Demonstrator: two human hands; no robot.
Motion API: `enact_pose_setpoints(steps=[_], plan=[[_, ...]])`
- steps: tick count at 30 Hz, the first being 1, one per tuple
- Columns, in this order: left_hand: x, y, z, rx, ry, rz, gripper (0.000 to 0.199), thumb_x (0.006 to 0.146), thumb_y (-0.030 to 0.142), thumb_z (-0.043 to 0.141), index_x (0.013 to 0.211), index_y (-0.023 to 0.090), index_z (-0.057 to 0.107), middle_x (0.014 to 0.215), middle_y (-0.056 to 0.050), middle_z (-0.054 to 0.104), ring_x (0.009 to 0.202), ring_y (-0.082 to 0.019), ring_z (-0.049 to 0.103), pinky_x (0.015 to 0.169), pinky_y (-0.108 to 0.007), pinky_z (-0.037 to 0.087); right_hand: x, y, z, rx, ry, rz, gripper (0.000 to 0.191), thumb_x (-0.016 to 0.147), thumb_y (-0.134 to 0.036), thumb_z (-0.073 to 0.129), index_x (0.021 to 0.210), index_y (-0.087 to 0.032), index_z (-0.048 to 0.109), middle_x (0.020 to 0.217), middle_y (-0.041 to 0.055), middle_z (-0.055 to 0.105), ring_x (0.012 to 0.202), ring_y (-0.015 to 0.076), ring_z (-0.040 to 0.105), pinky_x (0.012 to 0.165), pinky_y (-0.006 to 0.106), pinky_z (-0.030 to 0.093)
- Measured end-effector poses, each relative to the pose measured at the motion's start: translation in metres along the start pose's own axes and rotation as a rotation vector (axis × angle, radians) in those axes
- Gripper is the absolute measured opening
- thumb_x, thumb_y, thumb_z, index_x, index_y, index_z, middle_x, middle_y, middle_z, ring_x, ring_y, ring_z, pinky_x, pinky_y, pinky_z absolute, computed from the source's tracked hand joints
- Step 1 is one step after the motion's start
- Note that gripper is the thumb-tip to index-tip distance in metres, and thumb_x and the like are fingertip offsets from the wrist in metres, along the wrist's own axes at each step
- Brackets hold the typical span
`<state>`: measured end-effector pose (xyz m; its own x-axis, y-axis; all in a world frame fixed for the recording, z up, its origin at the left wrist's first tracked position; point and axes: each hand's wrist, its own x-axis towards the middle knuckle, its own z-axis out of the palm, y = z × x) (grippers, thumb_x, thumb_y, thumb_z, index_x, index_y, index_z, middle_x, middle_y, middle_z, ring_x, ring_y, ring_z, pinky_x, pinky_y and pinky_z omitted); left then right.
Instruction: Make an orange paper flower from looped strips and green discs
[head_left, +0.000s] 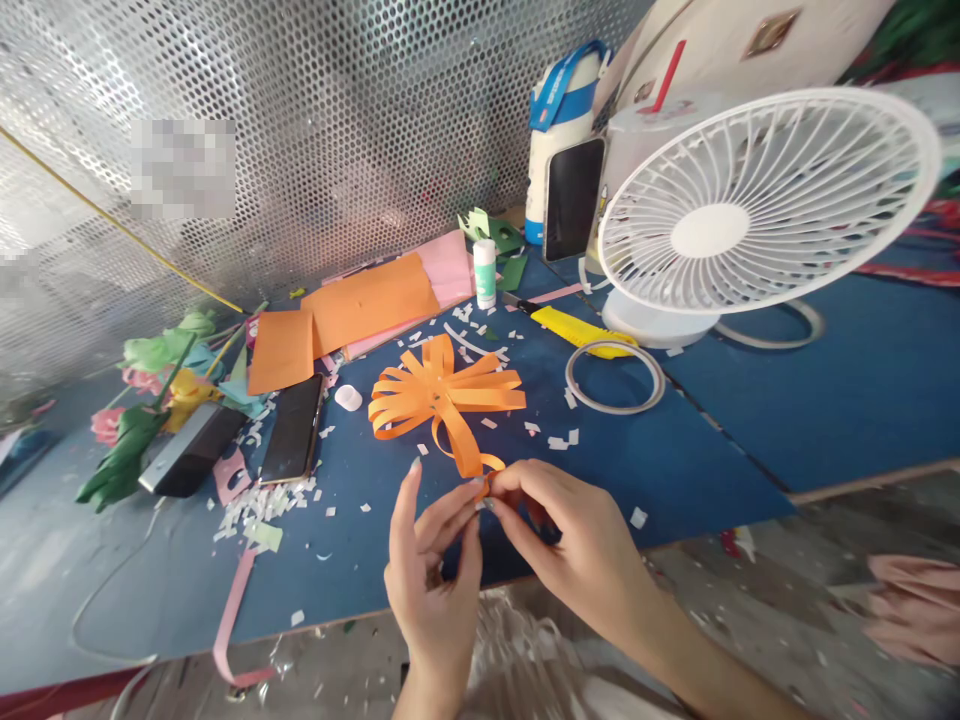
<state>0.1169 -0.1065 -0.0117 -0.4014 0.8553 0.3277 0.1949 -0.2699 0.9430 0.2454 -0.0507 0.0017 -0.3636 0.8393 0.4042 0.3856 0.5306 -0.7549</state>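
An orange paper-strip flower (437, 393) with looped petals lies on the blue table, just beyond my hands. Near the table's front edge, my left hand (439, 560) pinches a small orange paper strip (491, 466) between thumb and fingers, its index finger raised. From the right, my right hand (559, 515) grips the same strip with thumb and index finger, the fingertips of both hands nearly touching. Part of the strip is hidden by the fingers, close to the flower's lowest loop.
Around lie orange sheets (371, 305), a glue stick (485, 273), a yellow cutter (577, 328), a tape roll (615, 377), a phone (292, 430) and paper scraps. A white fan (709, 232) stands right; paper flowers (161, 385) lie left.
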Motion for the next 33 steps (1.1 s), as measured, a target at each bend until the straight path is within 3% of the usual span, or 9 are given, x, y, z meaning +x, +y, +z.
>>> enact_pose_setpoints(steps=[7, 11, 14, 19, 25, 33], plan=[[0.002, 0.008, 0.003, -0.025, 0.158, -0.094, 0.053, 0.086, 0.022, 0.07, 0.135, 0.019, 0.05, 0.092, -0.008, 0.08, 0.085, -0.02, 0.078, 0.076, -0.026, 0.064, -0.001, 0.001, -0.001, 0.088, -0.03, -0.045, 0.013, 0.096, -0.015, 0.046, 0.089, -0.02, 0.055, 0.079, -0.0008, 0.064, 0.068, 0.0108, 0.058, 0.062, 0.021, 0.041], [0.002, 0.009, 0.003, 0.028, 0.246, -0.069, 0.051, 0.083, 0.019, 0.073, 0.131, 0.018, 0.054, 0.087, -0.006, 0.08, 0.077, -0.019, 0.078, 0.071, -0.024, 0.064, -0.002, 0.001, -0.006, 0.279, -0.16, 0.081, 0.021, 0.101, -0.024, 0.042, 0.095, -0.02, 0.062, 0.073, -0.0015, 0.063, 0.064, 0.0104, 0.058, 0.062, 0.021, 0.043], [0.0, 0.008, 0.004, 0.024, 0.32, -0.036, 0.05, 0.082, 0.019, 0.074, 0.128, 0.017, 0.056, 0.085, -0.005, 0.08, 0.075, -0.019, 0.078, 0.07, -0.025, 0.065, -0.003, 0.001, -0.008, 0.372, -0.186, 0.17, 0.027, 0.102, -0.03, 0.042, 0.094, -0.019, 0.065, 0.067, -0.0019, 0.061, 0.06, 0.0106, 0.057, 0.059, 0.021, 0.043], [-0.003, 0.002, 0.002, 0.055, 0.243, 0.032, 0.044, 0.084, 0.014, 0.072, 0.125, 0.02, 0.059, 0.09, -0.005, 0.08, 0.08, -0.019, 0.078, 0.074, -0.026, 0.065, -0.003, 0.0, -0.007, 0.342, -0.115, 0.194, 0.029, 0.101, -0.03, 0.043, 0.094, -0.018, 0.069, 0.067, -0.0007, 0.063, 0.061, 0.0117, 0.059, 0.058, 0.022, 0.043], [-0.005, -0.001, -0.001, 0.121, 0.244, 0.091, 0.041, 0.084, 0.008, 0.069, 0.123, 0.02, 0.062, 0.089, -0.004, 0.08, 0.079, -0.018, 0.078, 0.072, -0.025, 0.065, -0.005, 0.0, -0.007, 0.386, -0.124, 0.243, 0.031, 0.1, -0.032, 0.045, 0.093, -0.019, 0.072, 0.066, -0.0003, 0.068, 0.061, 0.0125, 0.063, 0.052, 0.021, 0.042], [-0.004, -0.001, -0.005, 0.065, 0.23, 0.062, 0.041, 0.083, 0.008, 0.07, 0.121, 0.021, 0.063, 0.1, -0.006, 0.078, 0.08, -0.019, 0.078, 0.071, -0.024, 0.065, -0.006, 0.003, -0.016, 0.309, 0.071, 0.064, 0.021, 0.098, -0.019, 0.047, 0.111, -0.022, 0.063, 0.066, -0.0039, 0.065, 0.054, 0.0078, 0.058, 0.05, 0.017, 0.043]])
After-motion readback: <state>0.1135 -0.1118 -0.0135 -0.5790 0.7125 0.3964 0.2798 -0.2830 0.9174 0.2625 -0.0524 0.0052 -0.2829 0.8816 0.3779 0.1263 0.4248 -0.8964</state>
